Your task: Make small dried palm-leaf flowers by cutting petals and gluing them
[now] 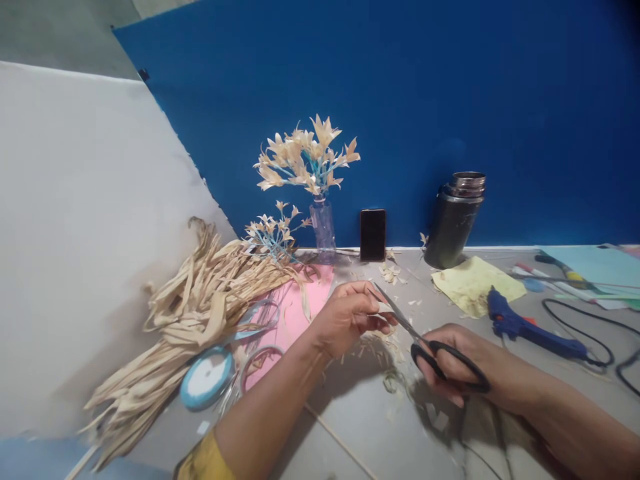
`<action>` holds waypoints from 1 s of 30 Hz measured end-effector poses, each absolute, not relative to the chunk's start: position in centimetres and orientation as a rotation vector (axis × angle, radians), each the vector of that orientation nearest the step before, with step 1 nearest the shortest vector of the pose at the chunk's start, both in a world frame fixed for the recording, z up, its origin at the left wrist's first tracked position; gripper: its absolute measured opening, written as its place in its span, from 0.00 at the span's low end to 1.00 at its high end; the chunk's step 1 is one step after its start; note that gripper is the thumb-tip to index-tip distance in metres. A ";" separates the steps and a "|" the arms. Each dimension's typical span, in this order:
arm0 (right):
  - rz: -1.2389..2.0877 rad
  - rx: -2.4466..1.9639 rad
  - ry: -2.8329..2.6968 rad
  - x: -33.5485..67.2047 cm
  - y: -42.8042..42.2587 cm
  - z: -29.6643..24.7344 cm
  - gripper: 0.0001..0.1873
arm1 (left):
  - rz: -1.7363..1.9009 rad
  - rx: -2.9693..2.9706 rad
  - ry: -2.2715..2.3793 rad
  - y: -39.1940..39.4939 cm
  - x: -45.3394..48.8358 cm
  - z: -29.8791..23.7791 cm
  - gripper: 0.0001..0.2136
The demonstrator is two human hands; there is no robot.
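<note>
head view | text: none legible | labels, brands: none legible | numbers, signs: none legible

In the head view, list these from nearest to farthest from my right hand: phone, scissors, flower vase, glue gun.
From your right hand:
1. Scissors: held in it.
2. Glue gun: just to its right.
3. Phone: ahead and left, upright near the blue backdrop.
4. Flower vase: left of the phone.

The grey table (370,413) is strewn with dry husks (200,313), 1 pink sheet (295,327), 1 yellow sheet (473,280) and 1 blue glue gun (543,339).
</note>
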State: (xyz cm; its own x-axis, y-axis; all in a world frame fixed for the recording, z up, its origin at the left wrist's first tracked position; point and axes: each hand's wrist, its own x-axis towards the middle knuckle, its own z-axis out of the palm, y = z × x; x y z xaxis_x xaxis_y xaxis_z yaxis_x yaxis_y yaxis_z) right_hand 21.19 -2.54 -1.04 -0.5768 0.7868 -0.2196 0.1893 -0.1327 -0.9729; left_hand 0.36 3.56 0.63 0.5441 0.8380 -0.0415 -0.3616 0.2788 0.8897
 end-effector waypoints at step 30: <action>1.713 -1.195 -1.710 21.2 -2.6 -0.5 0.12 | 0.851 1.037 0.660 4.1 -0.6 1.4 0.12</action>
State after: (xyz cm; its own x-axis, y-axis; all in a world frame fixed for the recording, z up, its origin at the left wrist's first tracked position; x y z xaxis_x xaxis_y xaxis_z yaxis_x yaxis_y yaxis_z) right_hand 21.22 -2.60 -0.48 -0.5309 0.8054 -0.2637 0.2620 -0.1399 -0.9549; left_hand -0.61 4.14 1.38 0.5201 0.8508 -0.0750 -0.2847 0.2555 0.9239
